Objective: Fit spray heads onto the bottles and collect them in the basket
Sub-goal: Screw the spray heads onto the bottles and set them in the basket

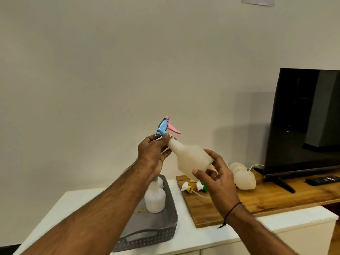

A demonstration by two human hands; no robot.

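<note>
I hold a cloudy white bottle [191, 157] tilted in the air, neck up and to the left. My left hand [154, 153] grips the blue and pink spray head [164, 128] at the bottle's neck. My right hand [216, 176] holds the bottle's base with curled fingers. Below, a grey basket [165, 229] holds one white bottle [154, 197] with a spray head, partly hidden by my left forearm. Loose spray heads, one with a yellow collar [187, 187] and one green [201, 186], lie on the wooden board [266, 199]. More empty bottles [242, 176] lie on the board behind my right hand.
A white cabinet top [193, 238] carries the basket and the board. A black TV [303, 122] on a stand occupies the right, with a remote [323, 180] in front of it and a white cable beside it. A plain wall is behind.
</note>
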